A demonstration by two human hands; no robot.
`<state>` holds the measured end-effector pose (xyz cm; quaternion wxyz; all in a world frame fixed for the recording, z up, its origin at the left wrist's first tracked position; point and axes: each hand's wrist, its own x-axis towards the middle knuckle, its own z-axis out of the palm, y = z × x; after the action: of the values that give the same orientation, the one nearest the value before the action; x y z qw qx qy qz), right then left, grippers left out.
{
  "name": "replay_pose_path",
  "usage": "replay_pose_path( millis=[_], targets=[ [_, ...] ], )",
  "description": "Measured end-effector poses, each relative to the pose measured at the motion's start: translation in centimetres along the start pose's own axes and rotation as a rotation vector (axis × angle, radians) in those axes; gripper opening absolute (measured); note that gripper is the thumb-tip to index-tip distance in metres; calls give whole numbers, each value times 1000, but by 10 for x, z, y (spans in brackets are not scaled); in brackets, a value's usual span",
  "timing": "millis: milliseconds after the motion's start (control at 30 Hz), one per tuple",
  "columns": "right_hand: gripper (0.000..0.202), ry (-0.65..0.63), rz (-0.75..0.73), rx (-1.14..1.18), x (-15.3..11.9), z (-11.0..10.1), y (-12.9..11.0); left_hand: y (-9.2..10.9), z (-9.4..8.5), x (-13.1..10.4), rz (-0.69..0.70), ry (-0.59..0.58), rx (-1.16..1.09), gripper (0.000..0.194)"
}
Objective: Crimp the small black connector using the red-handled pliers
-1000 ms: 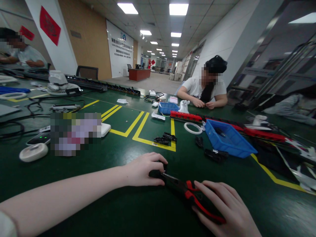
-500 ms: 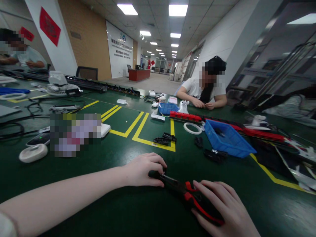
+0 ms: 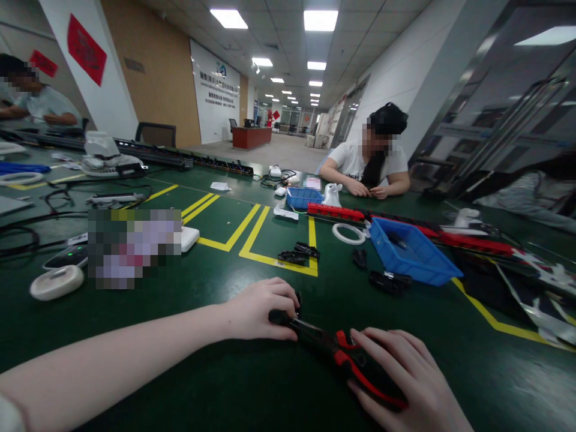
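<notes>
My right hand (image 3: 405, 375) is closed around the red and black handles of a pair of pliers (image 3: 344, 355). The jaws point up and left, meeting a small black part (image 3: 279, 317) at my left hand. My left hand (image 3: 258, 309) pinches that black part between thumb and fingers; its exact kind is mostly hidden by the fingers. Both hands are low over the green table (image 3: 189, 384). Beyond them, black parts (image 3: 299, 254) lie on the yellow tape, and more black pieces (image 3: 389, 282) lie beside a blue bin (image 3: 411, 255).
A white ring (image 3: 349, 234), a smaller blue tray (image 3: 305, 198) and a long red strip (image 3: 335, 212) lie farther back. At left are a white oval object (image 3: 56, 282), a white box (image 3: 189, 238) and cables. A person (image 3: 366, 156) sits across the table.
The view has shifted slightly, so the scene sits a little farther left. Both hands keep nearly the same pose, with the pliers still at the black part.
</notes>
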<state>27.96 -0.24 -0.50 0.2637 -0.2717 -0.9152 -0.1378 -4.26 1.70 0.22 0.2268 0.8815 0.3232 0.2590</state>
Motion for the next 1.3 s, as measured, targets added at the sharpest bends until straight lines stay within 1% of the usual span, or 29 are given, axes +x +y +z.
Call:
replay_pose_path(
  millis=[100, 300, 467, 900, 1300],
  targets=[
    [51, 5, 31, 8, 0, 0, -1, 1, -1, 0, -8, -4, 1, 20],
    [55, 9, -14, -17, -1, 0, 2, 0, 0, 0, -10, -2, -12, 21],
    [53, 34, -32, -23, -1, -1, 1, -1, 0, 0, -4, -5, -3, 21],
    [52, 40, -56, -79, -3, 2, 0, 0, -1, 0, -25, -9, -24, 23],
    [51, -3, -30, -68, -1, 1, 0, 0, 0, 0, -14, -5, -23, 22]
  ],
)
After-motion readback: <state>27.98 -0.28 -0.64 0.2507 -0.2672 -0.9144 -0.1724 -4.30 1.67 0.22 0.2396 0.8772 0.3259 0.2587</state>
